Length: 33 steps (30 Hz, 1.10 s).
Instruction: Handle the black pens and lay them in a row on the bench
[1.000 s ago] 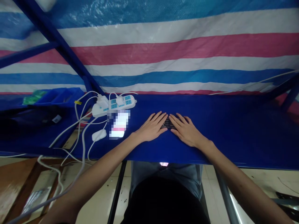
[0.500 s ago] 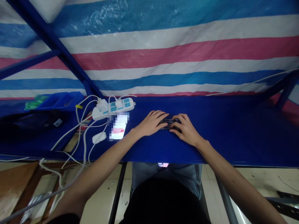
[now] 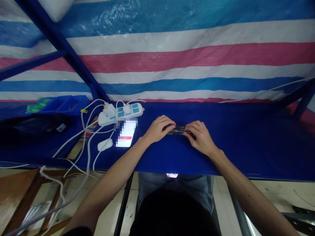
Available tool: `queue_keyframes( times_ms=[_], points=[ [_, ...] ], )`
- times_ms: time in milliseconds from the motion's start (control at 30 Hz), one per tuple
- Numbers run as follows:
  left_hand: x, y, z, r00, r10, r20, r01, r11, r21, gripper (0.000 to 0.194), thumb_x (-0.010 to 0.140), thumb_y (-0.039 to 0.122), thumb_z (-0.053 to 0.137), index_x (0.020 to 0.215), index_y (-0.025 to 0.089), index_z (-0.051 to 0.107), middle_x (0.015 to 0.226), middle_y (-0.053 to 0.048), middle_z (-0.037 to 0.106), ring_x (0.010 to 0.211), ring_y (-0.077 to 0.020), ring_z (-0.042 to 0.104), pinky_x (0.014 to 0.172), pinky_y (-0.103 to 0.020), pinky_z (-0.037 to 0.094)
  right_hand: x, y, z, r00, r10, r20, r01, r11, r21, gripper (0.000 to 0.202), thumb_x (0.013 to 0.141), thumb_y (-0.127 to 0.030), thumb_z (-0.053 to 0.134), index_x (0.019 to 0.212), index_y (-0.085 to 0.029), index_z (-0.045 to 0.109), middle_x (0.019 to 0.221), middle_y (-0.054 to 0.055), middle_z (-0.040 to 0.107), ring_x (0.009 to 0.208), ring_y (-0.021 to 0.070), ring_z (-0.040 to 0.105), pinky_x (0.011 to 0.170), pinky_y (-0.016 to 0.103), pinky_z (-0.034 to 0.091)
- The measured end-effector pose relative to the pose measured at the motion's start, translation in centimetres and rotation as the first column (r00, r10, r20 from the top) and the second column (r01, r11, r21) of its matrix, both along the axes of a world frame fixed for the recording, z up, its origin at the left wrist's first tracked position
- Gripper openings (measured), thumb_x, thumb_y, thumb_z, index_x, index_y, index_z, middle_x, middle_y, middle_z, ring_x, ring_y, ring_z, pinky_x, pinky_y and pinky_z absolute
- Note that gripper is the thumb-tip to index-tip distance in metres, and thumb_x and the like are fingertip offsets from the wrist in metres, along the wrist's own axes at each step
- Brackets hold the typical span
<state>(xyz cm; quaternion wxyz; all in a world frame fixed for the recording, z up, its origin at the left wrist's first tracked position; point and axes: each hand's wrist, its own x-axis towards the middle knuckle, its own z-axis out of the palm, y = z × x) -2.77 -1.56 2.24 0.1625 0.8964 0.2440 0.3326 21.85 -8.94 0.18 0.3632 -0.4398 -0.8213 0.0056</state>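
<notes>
A bundle of slim dark sticks [image 3: 178,130], perhaps pens, lies crosswise on the blue tabletop [image 3: 162,157] in front of my body. My left hand [image 3: 161,127] has its thumb and fingers closed about the left ends. At the right ends, my right hand [image 3: 199,136] pinches with thumb below and curled fingers above. The middle of the bundle shows between my hands, the sticks side by side with greyish edges. Their ends are hidden by my fingers, and their exact kind is too small to make out.
Left of my hands lie a lit phone [image 3: 126,132], a white power strip [image 3: 121,114] with plugs, a white adapter [image 3: 105,144] and tangled white cables [image 3: 86,144]. Blue bins [image 3: 64,105] stand farther left. A striped tarp [image 3: 172,59] hangs behind, beside a blue frame post [image 3: 71,62].
My fingers, earlier laid flatter over the sticks, now curl round the two ends. More of the bundle's middle shows between my hands. The view has shifted slightly.
</notes>
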Motion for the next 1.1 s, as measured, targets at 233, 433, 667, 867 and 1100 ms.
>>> queue_keyframes(
  times_ms=[233,433,667,867,1100],
  points=[
    [0.7,1.4,0.5,0.998,0.059,0.004,-0.059,0.992,0.114,0.02,0.103,0.037,0.062,0.106,0.022,0.075,0.1,-0.004,0.078,0.096,-0.0195,0.068,0.09,-0.039,0.051,0.8,3.0,1.8,0.996,0.005,0.095,0.011,0.987,-0.162,0.024,0.103,-0.014,0.044,0.117,-0.021,0.062,0.106,0.008,0.075,0.09,0.0234,0.066,0.079,0.036,0.043],
    [1.0,3.4,1.3,0.992,0.105,-0.064,-0.094,0.983,0.156,0.021,0.104,0.033,0.058,0.114,0.02,0.072,0.105,-0.006,0.076,0.097,-0.0211,0.067,0.087,-0.038,0.052,0.6,5.8,2.2,0.975,-0.04,0.218,0.056,0.996,-0.068,0.027,0.107,-0.022,0.043,0.118,-0.018,0.067,0.103,0.011,0.076,0.088,0.0245,0.067,0.078,0.036,0.039],
    [0.3,1.3,0.0,0.99,0.123,-0.075,-0.113,0.986,0.123,0.034,0.11,0.034,0.045,0.093,0.019,0.071,0.086,-0.004,0.073,0.083,-0.0188,0.065,0.08,-0.037,0.048,0.0,4.1,0.6,0.987,0.014,0.16,-0.014,1.0,-0.002,0.028,0.107,-0.023,0.045,0.112,-0.015,0.071,0.092,0.009,0.076,0.076,0.0212,0.065,0.075,0.036,0.041],
    [0.2,1.1,-0.2,0.987,0.134,-0.091,-0.129,0.99,0.059,0.029,0.108,0.039,0.049,0.104,0.021,0.071,0.093,-0.004,0.075,0.086,-0.0196,0.067,0.084,-0.038,0.049,-0.1,3.7,0.5,0.996,0.037,0.081,-0.033,0.999,-0.041,0.032,0.103,-0.017,0.043,0.119,-0.016,0.07,0.098,0.011,0.075,0.085,0.0242,0.068,0.078,0.038,0.051],
    [0.3,1.0,-0.4,0.982,0.184,0.035,-0.184,0.983,0.005,0.017,0.106,0.033,0.054,0.111,0.022,0.066,0.098,-0.004,0.073,0.091,-0.0191,0.066,0.087,-0.037,0.051,0.1,3.7,0.8,0.994,0.011,0.111,-0.006,0.999,-0.046,0.041,0.102,-0.014,0.043,0.136,-0.02,0.064,0.112,0.011,0.073,0.099,0.0268,0.068,0.085,0.042,0.054]
  ],
)
